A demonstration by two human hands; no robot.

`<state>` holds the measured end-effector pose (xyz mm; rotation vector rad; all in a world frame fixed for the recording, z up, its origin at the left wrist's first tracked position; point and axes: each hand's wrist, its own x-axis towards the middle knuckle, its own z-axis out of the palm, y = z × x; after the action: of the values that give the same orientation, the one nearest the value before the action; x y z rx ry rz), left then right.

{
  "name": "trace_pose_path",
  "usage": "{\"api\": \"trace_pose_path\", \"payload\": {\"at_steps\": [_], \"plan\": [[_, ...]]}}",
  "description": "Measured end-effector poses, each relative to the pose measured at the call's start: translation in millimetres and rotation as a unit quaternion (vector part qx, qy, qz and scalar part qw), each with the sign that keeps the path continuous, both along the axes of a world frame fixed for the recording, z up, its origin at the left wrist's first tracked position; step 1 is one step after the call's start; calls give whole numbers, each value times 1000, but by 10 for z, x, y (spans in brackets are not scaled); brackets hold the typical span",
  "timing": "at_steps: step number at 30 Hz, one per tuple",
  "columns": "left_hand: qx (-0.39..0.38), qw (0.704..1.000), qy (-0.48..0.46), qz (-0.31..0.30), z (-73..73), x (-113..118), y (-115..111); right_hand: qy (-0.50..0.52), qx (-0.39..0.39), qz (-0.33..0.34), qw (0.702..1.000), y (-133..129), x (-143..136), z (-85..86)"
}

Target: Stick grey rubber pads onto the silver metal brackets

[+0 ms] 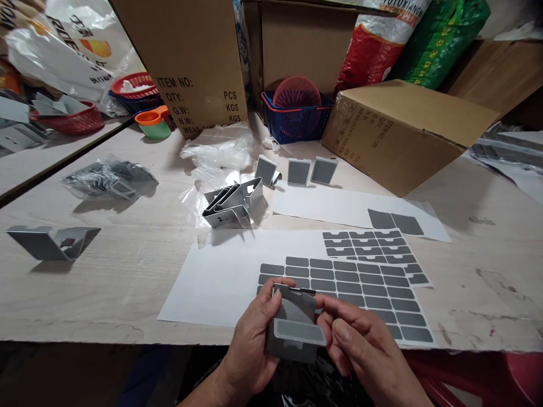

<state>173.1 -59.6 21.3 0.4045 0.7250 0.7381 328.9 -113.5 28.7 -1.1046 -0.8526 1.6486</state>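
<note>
Both hands (297, 345) grip bracket (293, 328) over table edge (127, 333).

- The left hand (250, 345) and the right hand (365, 350) cover the sides of the small grey metal piece (294, 325), so its edges there cannot be seen.
- Both arms are cut off by the near edge.
- The hands hide the near rows of the grey sticker sheet (352, 288).
- The black bundle in a clear bag (108, 178) on the left is too wrinkled to make out.
- The red basket (72, 118) at far left is partly hidden by grey pieces.
</note>
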Motion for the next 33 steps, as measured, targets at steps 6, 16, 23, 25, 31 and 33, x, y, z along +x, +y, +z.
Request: {"api": "trace_pose_path", "payload": {"at_steps": [6, 16, 23, 25, 31, 33], "plan": [[0, 1000, 6, -9, -27, 15, 8, -5, 11, -14, 1000, 17, -15, 25], [-8, 1000, 7, -3, -39, 33, 5, 8, 20, -31, 999, 31, -15, -5], [-12, 1000, -5, 3, -45, 29, -2, 10, 32, -47, 998, 9, -22, -27], [-10, 1000, -8, 1, -47, 29, -5, 9, 32, -42, 999, 9, -28, -20], [-5, 1000, -14, 8, -55, 33, -12, 9, 26, -30, 999, 10, -27, -21], [2, 1000, -15, 5, -55, 38, -8, 15, 24, -28, 999, 3, -22, -35]]}}
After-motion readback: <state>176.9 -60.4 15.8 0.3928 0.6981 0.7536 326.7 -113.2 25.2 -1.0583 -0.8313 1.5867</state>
